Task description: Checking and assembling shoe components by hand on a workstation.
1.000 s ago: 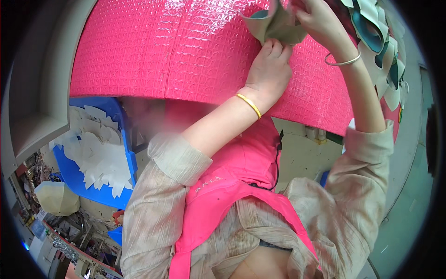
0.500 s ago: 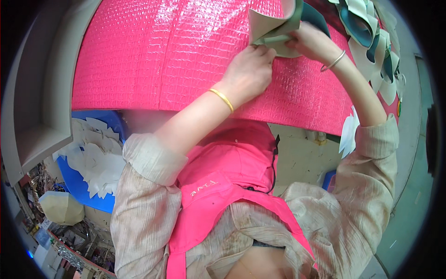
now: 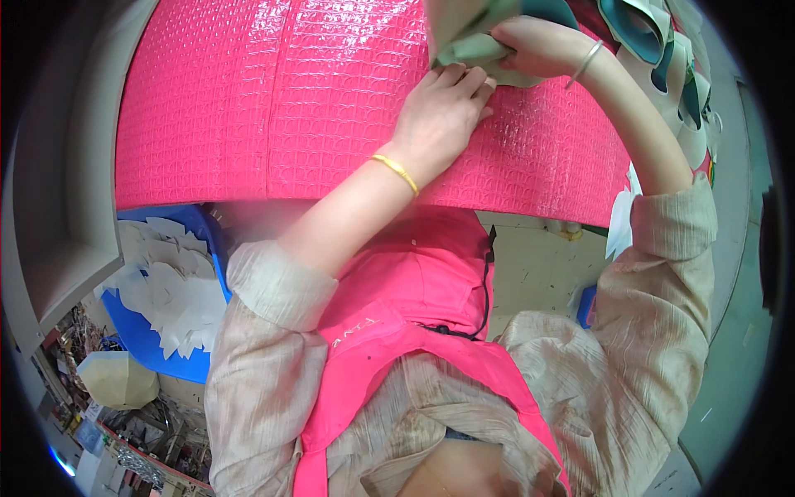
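Observation:
At the far side of the pink-covered table (image 3: 331,124), both my hands work on a folded piece of soft sheet material (image 3: 464,21), beige on one side and grey-green on the other. My left hand (image 3: 443,112), with a gold bracelet at its wrist, holds the sheet's near edge by bent fingertips. To the right, my right hand (image 3: 542,48), wearing a silver bangle, pinches a pale green folded part (image 3: 476,50) of the same piece. Part of the sheet runs out of view at the top, and the right fingertips are partly hidden.
Curled beige and teal pieces (image 3: 662,50) lie piled at the table's far right. Below the left edge, a blue bin (image 3: 137,331) holds white cut scraps (image 3: 178,290). A grey shelf frame (image 3: 83,149) stands on the left. White scraps (image 3: 621,224) hang at the right edge.
Both hands and the sheet sit slightly higher in the picture. My right hand has shifted a little left along the sheet, and the pale green fold is now more rolled over.

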A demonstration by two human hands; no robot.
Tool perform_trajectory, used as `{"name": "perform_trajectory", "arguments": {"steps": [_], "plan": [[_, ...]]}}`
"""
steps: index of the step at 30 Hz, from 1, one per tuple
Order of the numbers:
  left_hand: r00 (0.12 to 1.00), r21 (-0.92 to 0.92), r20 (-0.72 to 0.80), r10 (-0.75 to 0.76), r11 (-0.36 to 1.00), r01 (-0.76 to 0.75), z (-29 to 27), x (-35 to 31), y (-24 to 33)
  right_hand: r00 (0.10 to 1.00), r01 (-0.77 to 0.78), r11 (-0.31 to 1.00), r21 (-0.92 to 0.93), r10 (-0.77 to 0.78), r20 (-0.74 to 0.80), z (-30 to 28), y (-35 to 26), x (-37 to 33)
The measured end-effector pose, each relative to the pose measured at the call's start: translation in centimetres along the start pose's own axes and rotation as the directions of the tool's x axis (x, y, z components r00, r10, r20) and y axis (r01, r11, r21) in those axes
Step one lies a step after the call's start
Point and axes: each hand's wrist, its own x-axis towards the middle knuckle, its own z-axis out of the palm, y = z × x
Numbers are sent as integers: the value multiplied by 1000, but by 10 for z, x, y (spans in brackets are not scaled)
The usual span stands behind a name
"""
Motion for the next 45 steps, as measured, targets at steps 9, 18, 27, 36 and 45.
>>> {"name": "perform_trajectory", "arguments": {"steps": [9, 18, 27, 36, 45], "plan": [[999, 31, -4, -51, 998, 51, 6, 11, 8, 977, -201, 980, 1, 200, -76, 0, 11, -12], [793, 383, 312, 524, 694, -609, -18, 49, -8, 966, -218, 969, 114, 231, -117, -28, 2, -55], [754, 332, 516, 405, 717, -613, -82, -13, -6, 934, -237, 745, 623, -2, 358, -20, -43, -22], [881, 372, 345, 324, 815, -445, -76, -30, -13, 966, -251, 841, 480, 253, 61, 15, -84, 1], [933, 275, 178, 313, 895, -352, -73, -47, -28, 968, -247, 943, 223, 252, 6, 25, -84, 10]]}}
